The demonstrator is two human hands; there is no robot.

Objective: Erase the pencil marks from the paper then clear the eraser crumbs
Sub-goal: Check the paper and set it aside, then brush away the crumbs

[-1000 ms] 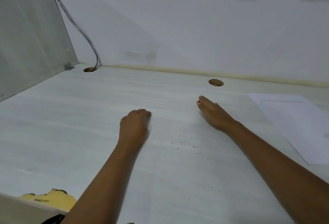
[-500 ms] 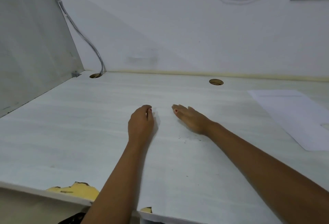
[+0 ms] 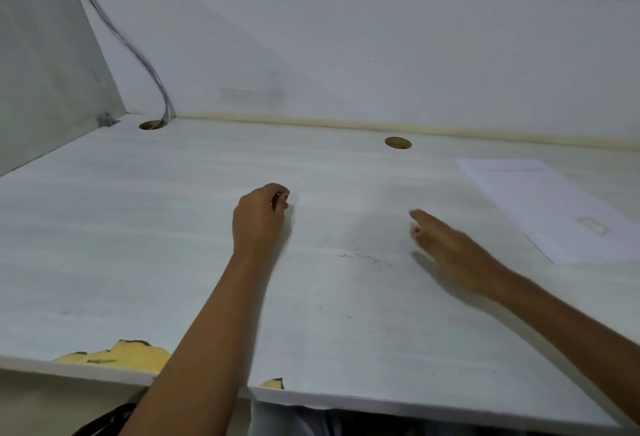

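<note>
A large white sheet of paper (image 3: 346,331) lies on the desk and overhangs its front edge. Dark eraser crumbs (image 3: 360,257) are scattered across its middle, with a few specks nearer me. My left hand (image 3: 259,221) sits at the sheet's far left corner, its fingers curled and pinching the paper there. My right hand (image 3: 446,248) is over the sheet just right of the crumbs, fingers straight and blurred. What looks like a small white eraser (image 3: 594,226) lies on a second sheet (image 3: 540,200) at the right.
The white desk (image 3: 138,228) meets a back wall and a left side panel (image 3: 41,72). Two cable holes (image 3: 398,142) (image 3: 151,124) sit near the back, with a cable (image 3: 138,55) running into the left one. The front edge is chipped yellow (image 3: 117,357).
My right hand swept left across the paper towards my left hand, then moved back to the right of the crumbs. My left hand stayed at the paper's corner.
</note>
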